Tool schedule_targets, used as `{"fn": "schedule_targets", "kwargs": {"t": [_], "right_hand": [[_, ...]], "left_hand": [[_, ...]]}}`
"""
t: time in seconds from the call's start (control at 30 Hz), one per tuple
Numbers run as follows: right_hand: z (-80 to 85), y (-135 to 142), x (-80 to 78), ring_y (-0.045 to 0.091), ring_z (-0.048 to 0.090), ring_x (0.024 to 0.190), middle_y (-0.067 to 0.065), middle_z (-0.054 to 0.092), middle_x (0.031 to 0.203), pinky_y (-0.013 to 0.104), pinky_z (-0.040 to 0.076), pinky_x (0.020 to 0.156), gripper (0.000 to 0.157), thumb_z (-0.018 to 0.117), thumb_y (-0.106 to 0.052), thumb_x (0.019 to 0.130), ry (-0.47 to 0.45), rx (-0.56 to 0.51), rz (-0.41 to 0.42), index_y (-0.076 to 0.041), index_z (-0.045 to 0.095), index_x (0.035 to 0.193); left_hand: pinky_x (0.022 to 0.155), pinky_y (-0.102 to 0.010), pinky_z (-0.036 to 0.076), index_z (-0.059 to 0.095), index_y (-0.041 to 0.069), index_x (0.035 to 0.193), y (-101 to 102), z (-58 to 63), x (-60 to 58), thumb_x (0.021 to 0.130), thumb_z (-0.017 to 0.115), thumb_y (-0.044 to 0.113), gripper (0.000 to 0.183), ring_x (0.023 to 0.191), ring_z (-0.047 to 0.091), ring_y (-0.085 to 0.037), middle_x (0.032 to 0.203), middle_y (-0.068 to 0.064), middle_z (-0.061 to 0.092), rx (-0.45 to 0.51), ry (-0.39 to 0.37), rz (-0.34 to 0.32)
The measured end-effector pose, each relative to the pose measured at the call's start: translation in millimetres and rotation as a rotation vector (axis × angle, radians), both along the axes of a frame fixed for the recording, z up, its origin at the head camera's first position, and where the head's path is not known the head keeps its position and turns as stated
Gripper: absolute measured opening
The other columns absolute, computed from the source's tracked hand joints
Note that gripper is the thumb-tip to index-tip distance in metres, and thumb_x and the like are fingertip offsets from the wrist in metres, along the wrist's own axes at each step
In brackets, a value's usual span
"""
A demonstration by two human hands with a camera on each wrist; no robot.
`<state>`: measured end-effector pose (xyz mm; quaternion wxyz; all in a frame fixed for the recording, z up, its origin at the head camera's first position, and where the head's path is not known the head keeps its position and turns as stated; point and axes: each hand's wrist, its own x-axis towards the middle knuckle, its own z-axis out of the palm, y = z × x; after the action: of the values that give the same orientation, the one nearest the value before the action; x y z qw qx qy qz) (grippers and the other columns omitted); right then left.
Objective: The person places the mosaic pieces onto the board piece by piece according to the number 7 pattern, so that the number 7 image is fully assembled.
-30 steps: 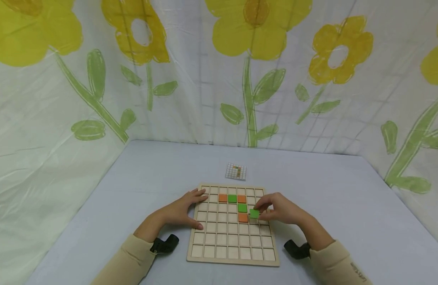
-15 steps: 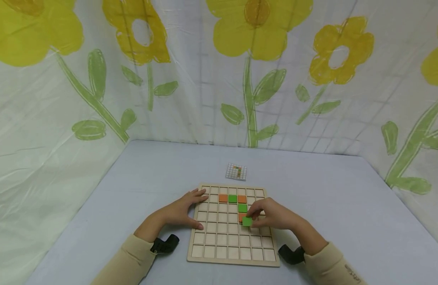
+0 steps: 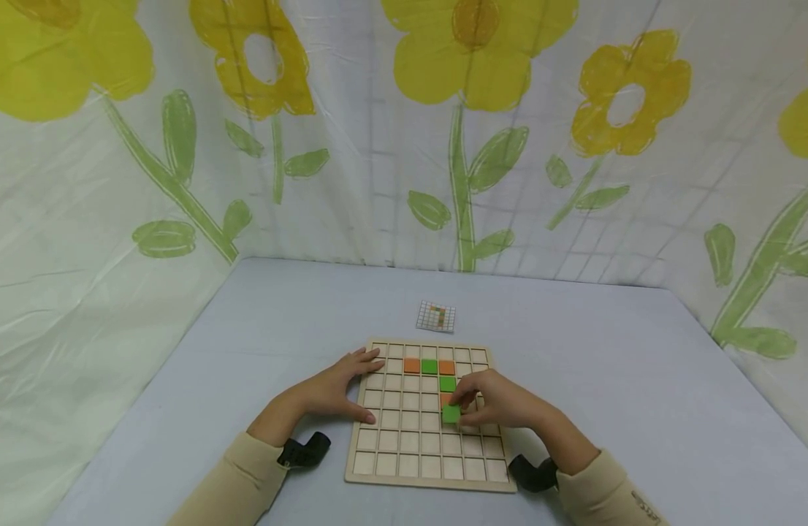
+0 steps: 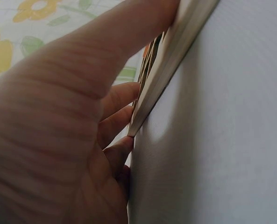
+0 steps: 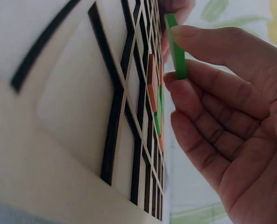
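A square green tile [image 3: 451, 415] is pinched between the thumb and fingers of my right hand [image 3: 502, 402]. The right wrist view shows that green tile [image 5: 178, 53] held on edge, clear of the grid. Below it lies a wooden grid board [image 3: 419, 464]. An orange tile [image 3: 446, 399], partly hidden by my fingers, sits in the cell just beyond. Farther up the same column are a green tile [image 3: 447, 383] and an orange tile [image 3: 446, 367]. My left hand [image 3: 330, 387] rests with spread fingers on the board's left edge; its thumb [image 4: 129, 32] touches the rim.
Behind the board lies a small printed grid card [image 3: 435, 316] with a coloured pattern. Another green tile [image 3: 429, 367] and an orange tile [image 3: 411, 365] continue the far row leftward. A flower-printed curtain [image 3: 351, 219] stands behind the pale table [image 3: 575, 343].
My right hand has carried the green tile leftward and toward me, from right of the orange tile to the cell below it. The left hand has stayed put.
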<state>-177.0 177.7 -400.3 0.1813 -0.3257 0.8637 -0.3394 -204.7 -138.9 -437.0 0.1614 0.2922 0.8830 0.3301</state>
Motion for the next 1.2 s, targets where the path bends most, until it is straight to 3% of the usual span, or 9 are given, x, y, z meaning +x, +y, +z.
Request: {"fn": "schedule_targets", "kwargs": {"t": [1.2], "right_hand": [[-10.1, -2.9, -0.2, 0.004, 0.055, 0.078, -0.004, 0.063, 0.087, 0.02, 0.05, 0.068, 0.018, 0.077, -0.018, 0.076, 0.023, 0.022, 0.008, -0.012, 0.07, 0.091]], "left_hand": [[0.113, -0.06, 0.013, 0.037, 0.016, 0.144, -0.7, 1.2, 0.6, 0.067, 0.081, 0.043, 0.093, 0.145, 0.003, -0.033, 0.157, -0.001, 0.016, -0.005, -0.022, 0.024]]}}
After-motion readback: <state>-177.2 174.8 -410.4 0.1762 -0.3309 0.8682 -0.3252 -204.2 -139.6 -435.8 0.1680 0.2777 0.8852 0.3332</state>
